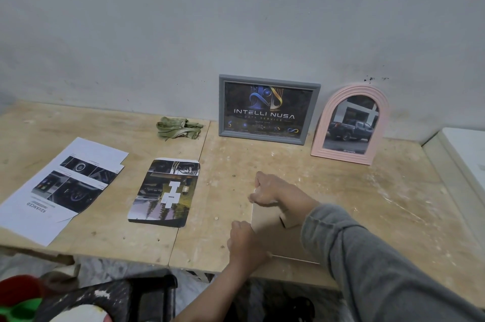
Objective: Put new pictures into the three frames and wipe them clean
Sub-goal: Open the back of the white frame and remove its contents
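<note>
Here, the third frame (273, 232) lies face down at the near edge of the table (367, 203), its long axis running near to far. The left hand (245, 240) is curled on its near-left corner; the right hand (267, 189) is closed on its far-left corner. The cut picture (165, 192) lies just left, nearer the left hand, with the grey frame (267, 109) and pink arched frame (350, 125) against the far wall.

Scuffed plywood table (105, 230); glossy paper prints (164, 192); crumpled cloth (178, 127), probably cotton.

A pale grey wall (183, 20) — scuffed, dark-specked at right — rises behind the worn plywood tabletop (367, 190).
</note>
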Motion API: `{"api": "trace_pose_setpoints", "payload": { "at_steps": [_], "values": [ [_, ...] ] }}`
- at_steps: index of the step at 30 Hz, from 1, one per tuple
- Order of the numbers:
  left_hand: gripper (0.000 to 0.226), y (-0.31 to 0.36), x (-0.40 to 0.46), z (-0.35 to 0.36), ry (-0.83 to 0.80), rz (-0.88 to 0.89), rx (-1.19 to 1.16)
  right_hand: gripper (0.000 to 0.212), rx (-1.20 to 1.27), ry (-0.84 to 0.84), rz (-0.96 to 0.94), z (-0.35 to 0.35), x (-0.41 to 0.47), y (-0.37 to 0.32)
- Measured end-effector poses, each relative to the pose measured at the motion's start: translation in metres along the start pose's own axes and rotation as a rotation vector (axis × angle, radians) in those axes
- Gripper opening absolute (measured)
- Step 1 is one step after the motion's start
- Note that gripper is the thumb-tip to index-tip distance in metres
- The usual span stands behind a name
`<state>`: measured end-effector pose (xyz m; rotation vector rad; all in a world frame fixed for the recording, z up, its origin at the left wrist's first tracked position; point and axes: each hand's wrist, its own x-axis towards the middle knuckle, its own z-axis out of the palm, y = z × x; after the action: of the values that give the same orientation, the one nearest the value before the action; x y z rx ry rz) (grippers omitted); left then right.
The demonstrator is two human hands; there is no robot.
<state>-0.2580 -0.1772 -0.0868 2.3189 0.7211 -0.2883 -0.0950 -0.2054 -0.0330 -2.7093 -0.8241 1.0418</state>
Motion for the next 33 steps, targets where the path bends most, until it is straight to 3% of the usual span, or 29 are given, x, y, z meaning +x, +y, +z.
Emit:
{"api": "trace_pose_setpoints", "payload": {
  "at_steps": [6,10,13,14,17,22,30,33],
  "values": [
    [0.063,-0.005,0.014,0.001,-0.054,-0.067,0.0,0.033,0.283,0.752,-0.143,0.064,-0.041,0.047],
    [0.056,-0.007,0.025,-0.004,-0.083,-0.06,-0.075,0.033,0.43,0.967,0.195,0.107,-0.079,0.1],
    [0.03,-0.007,0.029,-0.011,-0.028,-0.032,-0.182,0.039,0.59,0.861,0.411,0.121,-0.098,0.122],
    [0.03,-0.006,0.03,-0.013,-0.002,-0.025,-0.214,0.038,0.638,0.814,0.437,0.121,-0.102,0.124],
    [0.036,0.001,0.029,-0.02,0.029,-0.007,-0.295,0.043,0.701,0.742,0.422,0.12,-0.106,0.122],
    [0.02,0.015,0.034,-0.029,-0.039,-0.089,-0.543,0.051,0.835,0.68,0.47,0.108,-0.107,0.12],
    [0.042,0.056,0.043,-0.033,0.012,-0.098,-0.671,0.051,1.07,0.72,0.485,0.07,-0.118,0.145],
    [0.017,0.089,0.039,-0.019,0.024,-0.032,-0.625,0.054,1.062,0.759,0.538,0.059,-0.128,0.173]
  ]
}}
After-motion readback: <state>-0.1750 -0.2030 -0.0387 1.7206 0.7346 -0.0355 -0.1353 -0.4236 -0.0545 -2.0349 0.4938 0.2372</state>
